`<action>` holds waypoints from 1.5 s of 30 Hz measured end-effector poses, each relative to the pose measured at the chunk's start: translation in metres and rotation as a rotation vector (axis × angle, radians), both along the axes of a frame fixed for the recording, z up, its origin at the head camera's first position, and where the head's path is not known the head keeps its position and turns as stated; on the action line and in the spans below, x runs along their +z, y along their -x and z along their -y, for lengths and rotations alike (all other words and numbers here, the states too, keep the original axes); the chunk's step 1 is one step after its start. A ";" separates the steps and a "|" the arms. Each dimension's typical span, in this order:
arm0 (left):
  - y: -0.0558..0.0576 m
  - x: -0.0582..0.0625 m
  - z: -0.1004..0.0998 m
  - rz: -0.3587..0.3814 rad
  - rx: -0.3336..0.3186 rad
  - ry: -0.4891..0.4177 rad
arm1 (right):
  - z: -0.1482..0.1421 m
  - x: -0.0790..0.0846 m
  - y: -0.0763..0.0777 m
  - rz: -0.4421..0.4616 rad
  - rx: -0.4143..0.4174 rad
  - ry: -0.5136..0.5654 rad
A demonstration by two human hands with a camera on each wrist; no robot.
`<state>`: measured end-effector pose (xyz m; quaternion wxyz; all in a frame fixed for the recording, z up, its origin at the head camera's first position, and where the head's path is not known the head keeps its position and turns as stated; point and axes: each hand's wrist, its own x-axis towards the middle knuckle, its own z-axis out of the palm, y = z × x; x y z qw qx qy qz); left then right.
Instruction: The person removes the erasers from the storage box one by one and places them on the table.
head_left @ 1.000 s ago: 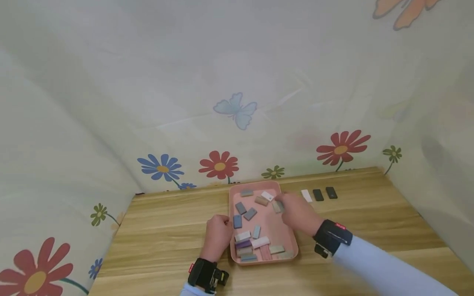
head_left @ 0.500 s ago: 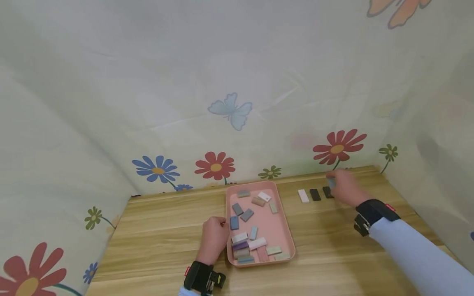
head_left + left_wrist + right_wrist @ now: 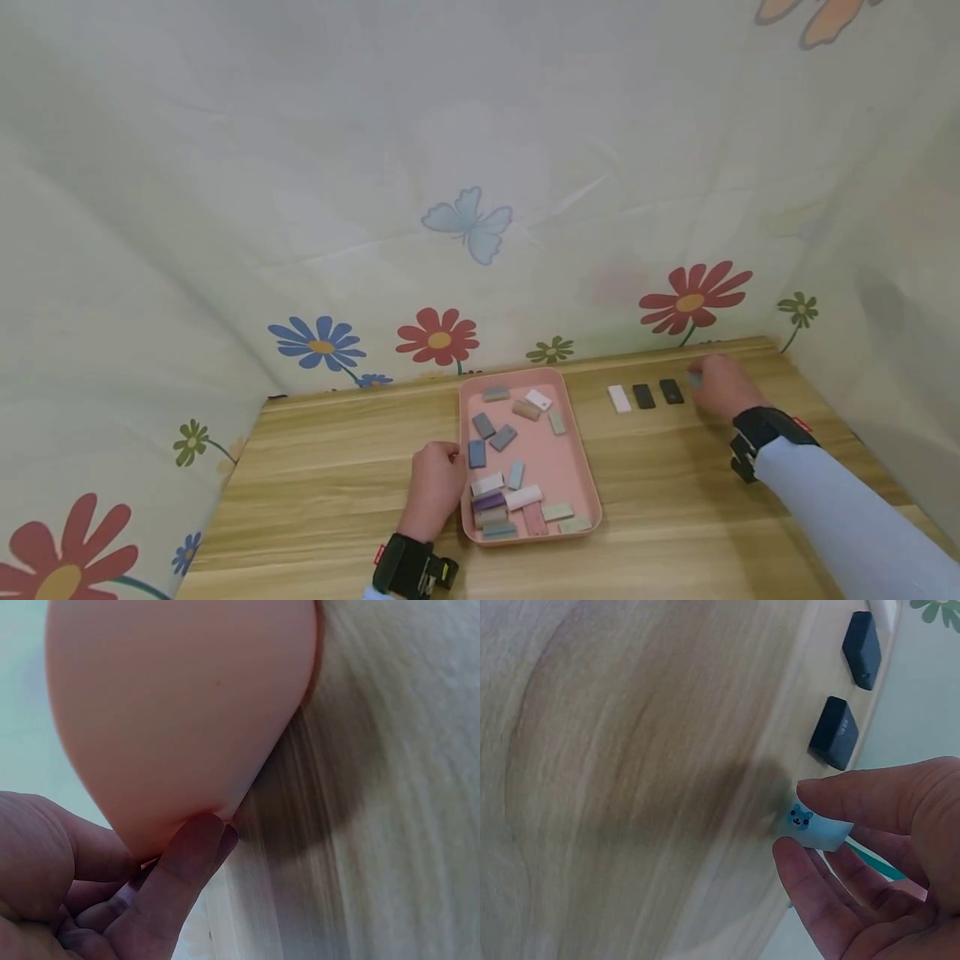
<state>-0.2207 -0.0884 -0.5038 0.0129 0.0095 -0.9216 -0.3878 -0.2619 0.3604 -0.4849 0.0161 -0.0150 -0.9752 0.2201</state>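
My right hand (image 3: pixel 723 387) pinches a light blue eraser (image 3: pixel 821 829) with a small bear face on it, between thumb and fingers. It is at the right end of a row on the table, beside a black eraser (image 3: pixel 671 391). Another black eraser (image 3: pixel 643 396) and a white eraser (image 3: pixel 618 398) continue that row to the left. My left hand (image 3: pixel 435 487) pinches the left edge of a pink tray (image 3: pixel 558 462); the left wrist view shows thumb and fingers on its wall (image 3: pixel 187 712). Whether the light blue eraser touches the table cannot be told.
Several erasers in mixed colours lie in the tray, among them a blue one (image 3: pixel 477 453), a purple one (image 3: pixel 489 501) and a pink one (image 3: pixel 534 518). The wood-grain table (image 3: pixel 337 467) ends at a flowered cloth wall (image 3: pixel 360 275) behind and at the sides.
My right hand has gone from the tray's right side to the right end of the row, carrying the light blue eraser, and has come lower. My left hand stays at the tray edge.
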 end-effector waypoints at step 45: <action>0.000 0.002 0.001 0.022 0.009 -0.036 | 0.197 0.058 -0.009 -0.084 0.315 -0.022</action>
